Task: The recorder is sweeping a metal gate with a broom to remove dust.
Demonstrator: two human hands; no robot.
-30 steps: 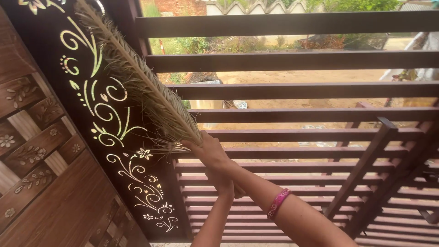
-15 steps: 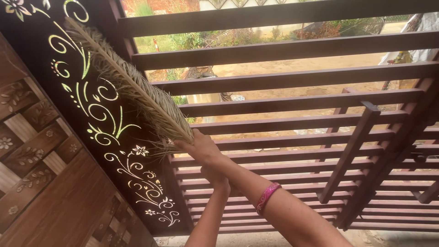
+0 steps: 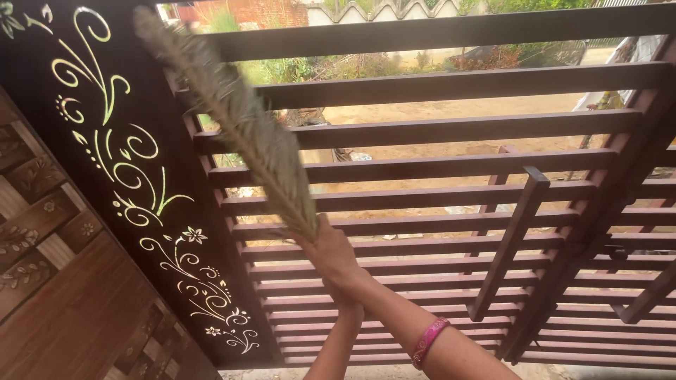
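— What has changed since the earlier frame?

— The grass broom [image 3: 239, 123] has swung right. Before, its head lay across the dark panel with cut-out scrollwork [image 3: 120, 162]; now it stands in front of the slatted gate [image 3: 451, 130], tip up towards the top left, and it is blurred. The panel has also slid left in my view.

— How are the hands set?

— I see the right hand [image 3: 331, 253] raised, fingers wrapped tight round the broom's neck just below the bristles. The left hand [image 3: 348, 306] sits directly under it, touching the right wrist; most of it is hidden, so I cannot tell whether its fingers are closed on the handle or not.

— Anything else near?

— A pink bangle [image 3: 429, 341] on the right forearm. At the left edge, a carved wooden door [image 3: 49, 281]. Through the slats, bare sandy ground [image 3: 458, 109] and green plants beyond.
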